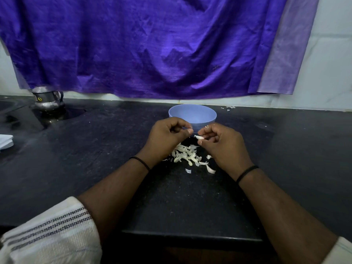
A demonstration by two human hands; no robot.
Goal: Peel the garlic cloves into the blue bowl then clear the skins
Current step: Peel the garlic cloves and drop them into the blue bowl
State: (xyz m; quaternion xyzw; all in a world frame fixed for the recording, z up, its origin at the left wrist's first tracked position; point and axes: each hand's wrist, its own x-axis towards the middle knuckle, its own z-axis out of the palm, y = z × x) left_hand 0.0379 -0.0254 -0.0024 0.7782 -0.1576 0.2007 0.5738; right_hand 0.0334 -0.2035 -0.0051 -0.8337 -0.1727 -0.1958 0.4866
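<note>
While the right hand [222, 142] pinches one garlic clove [199, 137] between thumb and fingertips, the left hand [167, 137] pinches a scrap of skin [189, 128] just beside it — peeling looks to be under way. Next, I'd judge, the bared clove must go forward into the one blue bowl [192, 115] just beyond both hands. Below them lies one heap of skins [187, 156] on the bench [95, 149] — too many to count.
</note>
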